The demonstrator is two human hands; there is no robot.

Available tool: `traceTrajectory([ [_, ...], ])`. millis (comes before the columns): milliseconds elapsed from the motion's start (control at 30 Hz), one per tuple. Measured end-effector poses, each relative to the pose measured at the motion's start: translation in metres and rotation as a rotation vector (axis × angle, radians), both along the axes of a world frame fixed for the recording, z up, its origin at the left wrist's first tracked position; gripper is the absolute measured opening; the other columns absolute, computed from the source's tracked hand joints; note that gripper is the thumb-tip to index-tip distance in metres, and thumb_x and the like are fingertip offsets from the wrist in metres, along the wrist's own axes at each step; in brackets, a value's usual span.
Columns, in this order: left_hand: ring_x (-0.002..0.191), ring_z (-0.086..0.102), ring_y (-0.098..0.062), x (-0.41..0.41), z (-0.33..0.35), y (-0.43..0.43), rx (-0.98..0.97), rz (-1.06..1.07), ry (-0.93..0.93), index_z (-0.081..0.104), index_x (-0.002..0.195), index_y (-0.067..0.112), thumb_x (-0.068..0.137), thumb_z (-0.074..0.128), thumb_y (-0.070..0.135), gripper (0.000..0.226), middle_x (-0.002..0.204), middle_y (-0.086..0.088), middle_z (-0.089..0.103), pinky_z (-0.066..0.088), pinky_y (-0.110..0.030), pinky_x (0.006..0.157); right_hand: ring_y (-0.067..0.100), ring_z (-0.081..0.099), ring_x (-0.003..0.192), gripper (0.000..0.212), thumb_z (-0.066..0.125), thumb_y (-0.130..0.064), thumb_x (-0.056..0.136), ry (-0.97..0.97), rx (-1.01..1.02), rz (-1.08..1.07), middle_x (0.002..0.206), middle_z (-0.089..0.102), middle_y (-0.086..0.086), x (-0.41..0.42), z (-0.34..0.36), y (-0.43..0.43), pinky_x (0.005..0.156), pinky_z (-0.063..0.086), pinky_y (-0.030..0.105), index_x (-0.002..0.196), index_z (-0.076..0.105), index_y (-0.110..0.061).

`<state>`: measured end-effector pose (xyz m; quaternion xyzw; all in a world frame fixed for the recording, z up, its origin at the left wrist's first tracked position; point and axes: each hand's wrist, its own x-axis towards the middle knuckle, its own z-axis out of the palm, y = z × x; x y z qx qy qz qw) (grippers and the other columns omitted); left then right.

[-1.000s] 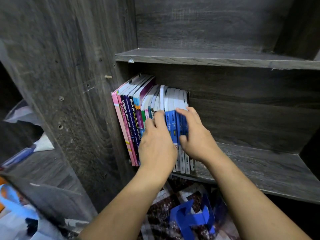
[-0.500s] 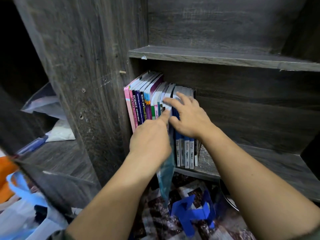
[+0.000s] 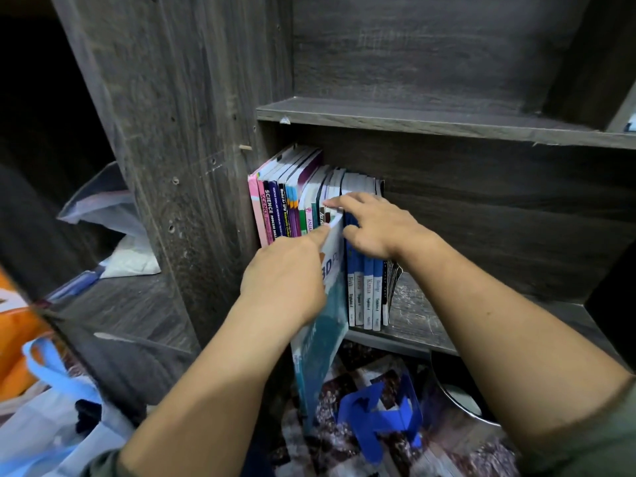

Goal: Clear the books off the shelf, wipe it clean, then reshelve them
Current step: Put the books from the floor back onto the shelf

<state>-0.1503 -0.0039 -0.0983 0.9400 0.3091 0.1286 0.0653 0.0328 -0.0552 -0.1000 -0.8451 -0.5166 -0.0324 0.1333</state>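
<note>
While the left hand [image 3: 285,284] grips the thin teal-and-white paperback [image 3: 327,339], half out of the row and hanging past the near edge of the grey wooden shelf [image 3: 430,321], the right hand [image 3: 378,228] presses spread fingers on the blue-spined books [image 3: 368,297]. If that pressure slips, those could topple rightward. The floppy cover may also snag and bend.

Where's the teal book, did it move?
Yes. The teal book slid forward out of the row; its lower end now hangs past the shelf edge, in the left hand.
</note>
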Motion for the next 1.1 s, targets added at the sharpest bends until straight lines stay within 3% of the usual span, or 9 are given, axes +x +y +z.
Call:
traceTrajectory([
  [200, 0.092, 0.056, -0.028, -0.015, 0.003, 0.007, 0.063, -0.074, 0.012, 0.015, 0.148, 0.051, 0.086, 0.059, 0.021, 0.082, 0.118, -0.006, 0.059, 0.048, -0.038, 0.078, 0.031, 0.039, 0.13, 0.052, 0.042, -0.036, 0.094, 0.009, -0.123, -0.052, 0.151, 0.031, 0.0, 0.002, 0.015, 0.003, 0.099, 0.038, 0.044, 0.142, 0.027, -0.046],
  [333, 0.094, 0.059, -0.028, -0.025, 0.002, 0.014, 0.079, -0.131, 0.012, 0.017, 0.148, 0.052, 0.088, 0.059, 0.023, 0.079, 0.117, -0.004, 0.061, 0.052, -0.039, 0.08, 0.031, 0.045, 0.121, 0.028, 0.029, -0.047, 0.095, 0.191, -0.066, -0.101, 0.137, 0.044, 0.006, 0.003, 0.02, 0.011, 0.101, 0.036, 0.048, 0.118, 0.042, -0.043],
  [433, 0.091, 0.061, -0.026, -0.032, -0.002, 0.016, 0.097, -0.152, -0.032, 0.022, 0.146, 0.053, 0.088, 0.057, 0.027, 0.072, 0.113, -0.002, 0.064, 0.051, -0.036, 0.077, 0.037, 0.042, 0.125, 0.051, 0.022, -0.073, 0.087, 0.201, -0.013, -0.169, 0.137, 0.044, 0.011, -0.004, 0.017, 0.023, 0.102, 0.036, 0.053, 0.116, 0.043, -0.036],
  [500, 0.092, 0.061, -0.024, -0.036, -0.004, 0.019, 0.093, -0.152, -0.067, 0.028, 0.144, 0.054, 0.087, 0.057, 0.032, 0.068, 0.111, 0.001, 0.066, 0.05, -0.033, 0.076, 0.041, 0.035, 0.131, 0.059, 0.033, -0.079, 0.083, 0.196, -0.01, -0.22, 0.139, 0.04, 0.011, -0.007, 0.013, 0.031, 0.103, 0.036, 0.055, 0.119, 0.043, -0.034],
  [600, 0.089, 0.062, -0.022, -0.039, -0.003, 0.024, 0.059, -0.143, -0.062, 0.034, 0.139, 0.058, 0.084, 0.06, 0.034, 0.065, 0.107, 0.003, 0.068, 0.051, -0.031, 0.076, 0.038, 0.035, 0.129, 0.04, 0.059, -0.059, 0.083, 0.209, 0.057, -0.301, 0.134, 0.039, 0.008, -0.009, 0.006, 0.038, 0.098, 0.04, 0.057, 0.11, 0.043, -0.033],
  [667, 0.085, 0.061, -0.02, -0.04, -0.002, 0.026, 0.063, -0.131, -0.039, 0.037, 0.136, 0.06, 0.083, 0.06, 0.028, 0.066, 0.106, 0.004, 0.069, 0.05, -0.03, 0.072, 0.034, 0.039, 0.125, 0.039, 0.063, -0.049, 0.083, 0.135, 0.128, -0.402, 0.13, 0.04, 0.006, -0.01, -0.001, 0.038, 0.092, 0.042, 0.057, 0.111, 0.041, -0.033],
  [767, 0.087, 0.062, -0.02, -0.042, -0.001, 0.03, 0.086, -0.101, -0.011, 0.039, 0.135, 0.06, 0.081, 0.06, 0.027, 0.066, 0.107, 0.003, 0.069, 0.05, -0.029, 0.073, 0.033, 0.043, 0.12, 0.048, 0.064, -0.05, 0.078, -0.012, 0.223, -0.509, 0.128, 0.044, 0.009, -0.007, -0.014, 0.034, 0.085, 0.041, 0.055, 0.116, 0.041, -0.032],
  [900, 0.085, 0.064, -0.023, -0.045, 0.006, 0.033, 0.048, -0.053, -0.088, 0.042, 0.133, 0.059, 0.079, 0.063, 0.027, 0.066, 0.103, 0.002, 0.071, 0.055, -0.035, 0.08, 0.038, 0.04, 0.125, 0.072, 0.063, -0.061, 0.076, -0.053, 0.195, -0.604, 0.144, 0.036, 0.011, 0.012, -0.018, 0.021, 0.091, 0.04, 0.056, 0.139, 0.034, -0.041],
  [1100, 0.091, 0.064, -0.024, -0.036, 0.016, 0.018, 0.077, -0.032, -0.192, 0.042, 0.134, 0.057, 0.079, 0.062, 0.026, 0.066, 0.106, 0.002, 0.071, 0.051, -0.033, 0.081, 0.037, 0.041, 0.119, 0.063, 0.057, -0.065, 0.077, -0.076, 0.164, -0.629, 0.132, 0.048, 0.009, 0.015, -0.018, 0.014, 0.087, 0.039, 0.05, 0.134, 0.044, -0.042],
])
